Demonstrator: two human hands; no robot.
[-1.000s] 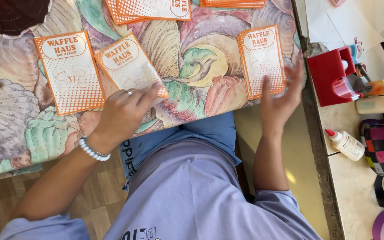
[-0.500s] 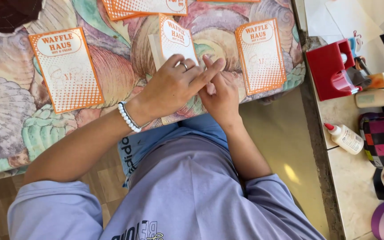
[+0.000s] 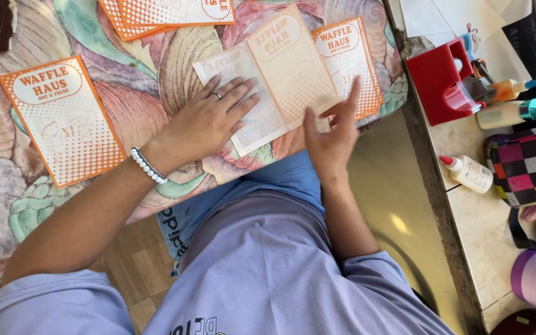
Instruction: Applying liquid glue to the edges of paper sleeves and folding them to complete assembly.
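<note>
Folded paper bag (image 3: 280,74), pale with an orange dotted print and an orange border, lies partly opened on the shell-patterned cloth (image 3: 156,68) in front of the person. One flap lies flat toward the left and looks washed out and almost white, and the other rises at a tilt toward the right, showing a rounded label shape near its top.

The left hand (image 3: 209,118) rests palm down on the flat flap, fingers spread and pressing it onto the cloth; a ring shows on one finger and a white bead bracelet (image 3: 149,165) circles the wrist. The right hand (image 3: 330,130) is open with fingers straight and close together, its fingertips touching the lower edge of the raised flap; it pinches nothing.

Just behind the raised flap lies another orange bag (image 3: 358,56), flat on the cloth. A third bag (image 3: 63,118) lies flat well to the left, and a small stack of bags (image 3: 169,12) sits at the top edge.

On the stone counter (image 3: 485,217) to the right, a red holder (image 3: 438,80) stands with small items in it that are too crowded to tell apart. Beside it lie two small bottles (image 3: 507,102), and nearer, a white glue bottle with a red tip (image 3: 469,174) lies next to a checkered pouch (image 3: 528,164).
</note>
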